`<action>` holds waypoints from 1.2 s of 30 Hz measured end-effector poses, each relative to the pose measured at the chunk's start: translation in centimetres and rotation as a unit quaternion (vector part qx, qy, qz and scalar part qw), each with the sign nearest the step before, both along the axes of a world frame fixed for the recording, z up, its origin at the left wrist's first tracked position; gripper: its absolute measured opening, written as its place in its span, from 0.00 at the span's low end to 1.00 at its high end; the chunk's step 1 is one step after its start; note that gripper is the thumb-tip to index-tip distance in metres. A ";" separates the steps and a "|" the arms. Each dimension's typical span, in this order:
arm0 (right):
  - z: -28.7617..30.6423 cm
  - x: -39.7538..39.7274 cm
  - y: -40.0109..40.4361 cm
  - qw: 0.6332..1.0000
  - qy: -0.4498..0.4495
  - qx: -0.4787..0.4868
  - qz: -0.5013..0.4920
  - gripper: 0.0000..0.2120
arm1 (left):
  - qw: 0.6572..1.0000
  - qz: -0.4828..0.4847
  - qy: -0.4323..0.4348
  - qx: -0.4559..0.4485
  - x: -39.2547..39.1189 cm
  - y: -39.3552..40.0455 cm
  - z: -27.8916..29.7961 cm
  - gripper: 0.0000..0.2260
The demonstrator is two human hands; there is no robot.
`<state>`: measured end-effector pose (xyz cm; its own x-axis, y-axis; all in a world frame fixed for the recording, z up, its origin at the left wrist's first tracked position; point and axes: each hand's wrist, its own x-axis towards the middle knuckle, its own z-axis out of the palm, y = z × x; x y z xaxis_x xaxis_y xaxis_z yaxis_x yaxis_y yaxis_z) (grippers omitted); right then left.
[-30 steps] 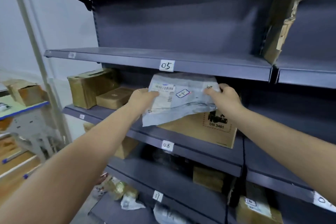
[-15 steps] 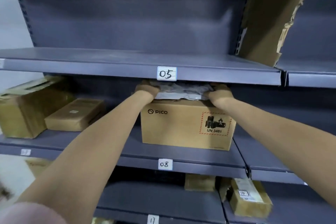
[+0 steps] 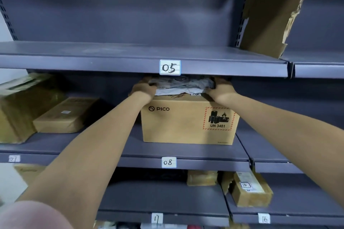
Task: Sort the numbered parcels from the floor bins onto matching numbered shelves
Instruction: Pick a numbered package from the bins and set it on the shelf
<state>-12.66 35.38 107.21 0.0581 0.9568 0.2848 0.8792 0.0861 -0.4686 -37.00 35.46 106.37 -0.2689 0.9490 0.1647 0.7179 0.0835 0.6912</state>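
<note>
A grey plastic mailer parcel (image 3: 178, 86) lies flat on top of a brown PICO carton (image 3: 186, 122), which stands on the shelf tagged 08 (image 3: 168, 162). My left hand (image 3: 143, 88) grips the parcel's left end and my right hand (image 3: 221, 88) grips its right end. Both hands reach in under the shelf tagged 05 (image 3: 170, 67), whose front lip hides the parcel's far part.
Two brown boxes (image 3: 63, 115) sit at the left of the same shelf level, near tag 07 (image 3: 14, 158). A torn cardboard piece (image 3: 270, 11) leans on the 05 shelf at right. Below are small parcels (image 3: 249, 189) and tags 17 (image 3: 157, 218) and 16 (image 3: 264, 218).
The parcel went from held upright in front of the shelf to lying flat on top of the PICO carton, pushed further in. My view has moved closer and squarer to the shelves.
</note>
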 end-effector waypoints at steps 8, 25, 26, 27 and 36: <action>0.5 2.6 -3.3 0.999 0.007 0.040 0.018 0.17 | 0.998 -0.015 0.062 0.029 2.4 -3.9 1.6 0.12; -1.4 15.3 -16.9 0.995 -0.058 0.069 0.047 0.23 | 0.942 -0.277 0.129 0.137 18.4 -11.3 -0.4 0.23; -1.5 16.6 -17.8 0.995 -0.059 0.069 0.040 0.23 | 0.940 -0.287 0.127 0.135 19.9 -11.9 -0.5 0.24; -1.7 18.0 -18.7 0.995 -0.062 0.068 0.032 0.23 | 0.937 -0.297 0.126 0.134 21.4 -12.5 -0.5 0.24; -2.6 32.1 -27.2 0.990 -0.139 -0.007 -0.015 0.29 | 0.900 -0.376 0.192 0.106 36.0 -18.8 -1.1 0.24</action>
